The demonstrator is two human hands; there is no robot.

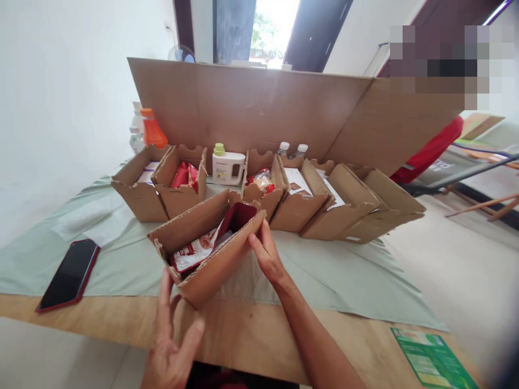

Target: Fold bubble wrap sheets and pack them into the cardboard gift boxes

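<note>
A narrow open-topped cardboard box [221, 273] sits at an angle in front of me, at the near side of the cloth. Inside it are a dark red container [239, 216] and a white-and-red printed food packet [197, 251]. My right hand [267, 254] grips the box's right end, thumb on the near side wall and fingers round the far corner. My left hand [172, 335] is at the box's left end, thumb spread away from the fingers. Its fingertips are at the end wall; whether they press on it I cannot tell.
Behind stands a row of similar cardboard boxes [298, 213], some holding packets or white cards. A white jug with a green cap [228, 167] fills a gap. A tall cardboard panel [251, 102] backs the row. A phone [68, 275] lies left, a green leaflet [433, 356] right.
</note>
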